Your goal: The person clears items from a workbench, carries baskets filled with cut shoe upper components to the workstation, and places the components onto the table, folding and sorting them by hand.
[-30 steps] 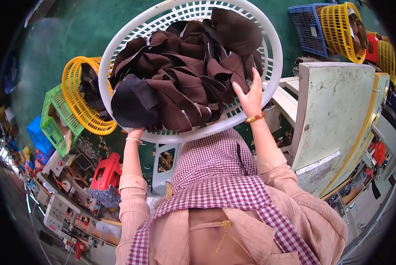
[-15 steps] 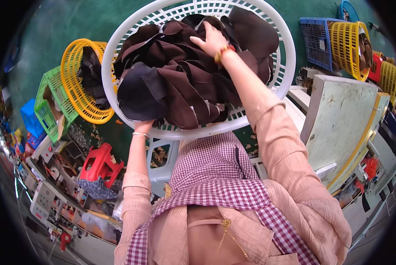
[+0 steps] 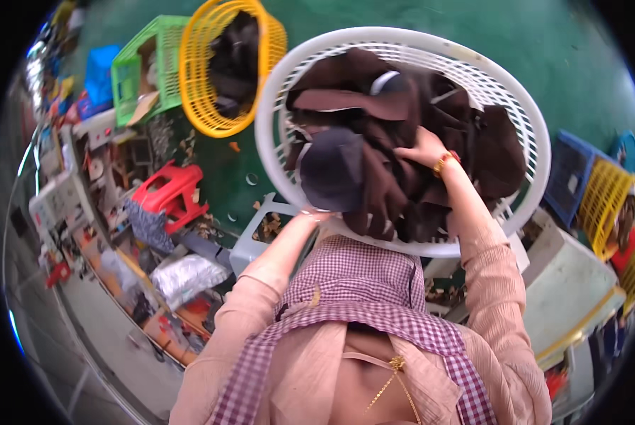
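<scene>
A large white plastic basket [image 3: 271, 113] in front of me is heaped with dark brown, cloth-like cut pieces [image 3: 498, 152]. My right hand [image 3: 425, 150] reaches into the middle of the heap, its thumb to the left and its other fingers partly hidden behind a brown piece [image 3: 385, 105] that it grips. The pieces above this hand are smeared by motion, and one shows a pale underside. My left hand [image 3: 319, 214] is at the near left rim, fingers hidden under a rounded, near-black cut piece [image 3: 332, 170] that it holds up.
To the left stand a yellow basket [image 3: 190, 64] with dark pieces, a green crate [image 3: 126, 88] and a red stool [image 3: 169, 188]. A pale blue stool [image 3: 250, 244] is near my lap. Blue [image 3: 567, 170] and yellow [image 3: 601, 202] baskets stand right, beyond a pale tabletop [image 3: 569, 273].
The view has swung, so the white basket appears farther right and lower. My right hand, earlier spread over the heap, now grips among the pieces and shifts them. My left hand keeps the near-black piece.
</scene>
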A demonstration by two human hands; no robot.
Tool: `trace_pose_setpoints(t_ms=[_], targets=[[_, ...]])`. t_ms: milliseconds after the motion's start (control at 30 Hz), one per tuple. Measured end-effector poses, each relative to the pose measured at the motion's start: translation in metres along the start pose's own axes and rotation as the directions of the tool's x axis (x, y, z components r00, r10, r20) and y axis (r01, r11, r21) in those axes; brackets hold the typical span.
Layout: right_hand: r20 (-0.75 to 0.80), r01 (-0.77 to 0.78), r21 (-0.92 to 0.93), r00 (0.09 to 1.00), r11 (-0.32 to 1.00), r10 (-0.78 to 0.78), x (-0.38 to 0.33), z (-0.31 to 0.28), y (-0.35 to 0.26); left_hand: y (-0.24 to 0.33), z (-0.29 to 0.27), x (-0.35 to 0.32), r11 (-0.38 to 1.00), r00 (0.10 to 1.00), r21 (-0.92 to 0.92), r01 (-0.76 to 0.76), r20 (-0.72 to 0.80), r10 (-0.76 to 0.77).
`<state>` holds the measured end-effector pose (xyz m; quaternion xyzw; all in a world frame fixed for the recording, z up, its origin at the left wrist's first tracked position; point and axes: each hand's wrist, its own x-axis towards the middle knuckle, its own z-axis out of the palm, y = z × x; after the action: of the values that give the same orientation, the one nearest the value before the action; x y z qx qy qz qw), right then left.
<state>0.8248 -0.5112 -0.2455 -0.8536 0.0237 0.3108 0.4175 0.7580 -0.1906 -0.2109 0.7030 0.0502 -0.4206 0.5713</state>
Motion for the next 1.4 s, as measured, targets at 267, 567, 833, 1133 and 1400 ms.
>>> trace_pose_setpoints(t_ms=[267,567,833,1133,1400], targets=[[-0.374,0.059,0.236,0.927,0.97,0.034,-0.056,0.02,-0.067,0.01,0.017,-0.018,0.886,0.964,-0.388,-0.255,-0.032,0.263],[-0.565,0.236,0.101,0.814,0.967,-0.139,-0.146,-0.001,-0.194,0.114,0.003,-0.113,0.918,0.927,0.228,-0.324,-0.118,0.357],[-0.699,0.276,0.026,0.692,0.961,-0.18,-0.239,-0.015,-0.286,0.14,-0.007,-0.195,0.918,0.937,0.224,-0.327,-0.05,0.346],[-0.891,0.143,0.076,0.453,0.987,0.003,-0.419,-0.042,-0.335,0.18,0.025,-0.204,0.635,0.741,0.388,-0.668,0.266,0.616],[-0.989,0.025,0.056,-0.136,0.998,0.059,-0.615,-0.054,-0.282,0.259,0.172,-0.198,-0.052,0.152,0.267,-0.962,0.687,0.71]])
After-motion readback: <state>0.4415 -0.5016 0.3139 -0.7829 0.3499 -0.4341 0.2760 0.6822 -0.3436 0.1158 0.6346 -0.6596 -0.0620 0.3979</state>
